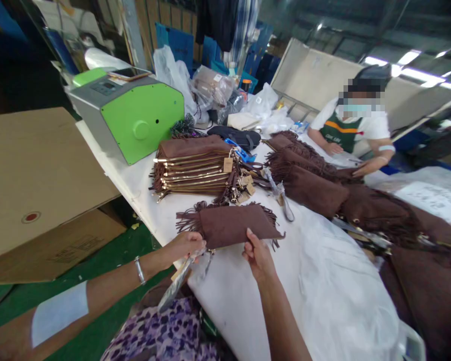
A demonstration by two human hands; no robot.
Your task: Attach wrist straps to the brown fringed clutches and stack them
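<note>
A brown suede pouch with fringe (233, 224) lies flat on the white-covered table (248, 296) in front of me. My left hand (186, 245) is closed on the pouch's near left corner, where a clear plastic strip (178, 283) hangs down from it. My right hand (257, 253) pinches the near edge of the same pouch, thumb on top. Just behind it sits a neat stack of the same brown pouches with gold zips and paper tags (195, 168).
A green and grey machine (130, 113) stands at the table's far left, large cardboard sheets (41, 185) beside it. More brown fringed pouches (315, 185) are heaped to the right. A person in a green apron (351, 133) works across the table. Plastic bags (210, 85) pile at the back.
</note>
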